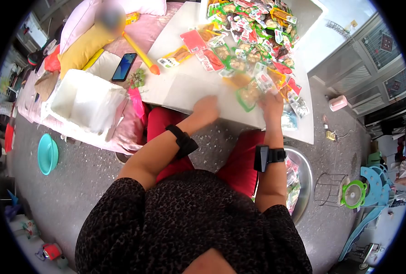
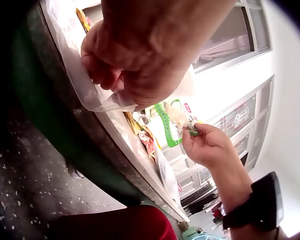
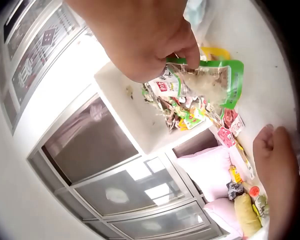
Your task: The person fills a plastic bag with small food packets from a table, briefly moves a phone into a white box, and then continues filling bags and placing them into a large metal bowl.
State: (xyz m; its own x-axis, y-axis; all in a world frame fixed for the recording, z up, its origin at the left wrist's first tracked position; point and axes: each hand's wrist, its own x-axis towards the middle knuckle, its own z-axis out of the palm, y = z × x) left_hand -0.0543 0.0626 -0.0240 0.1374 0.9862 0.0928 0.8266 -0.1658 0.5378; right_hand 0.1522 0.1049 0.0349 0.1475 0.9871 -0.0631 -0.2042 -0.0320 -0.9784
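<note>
Honestly, the green-edged packet (image 3: 210,84) could be dropped or snagged, since it's pinched at just 1 end by the right hand (image 1: 272,107) above the table (image 1: 157,86), while the clear plastic (image 2: 97,102) clenched in the left hand (image 1: 206,109) by the table edge looks easily crumpled.

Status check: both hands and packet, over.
Left hand grips clear plastic bag. Right hand holds green-edged packet. Loose packets crowd table near right hand.

A hand could pass over the table's (image 1: 171,41) left side; packaged snacks (image 1: 213,60) and, apparently, a foam box (image 1: 311,17) obstruct the far right.
</note>
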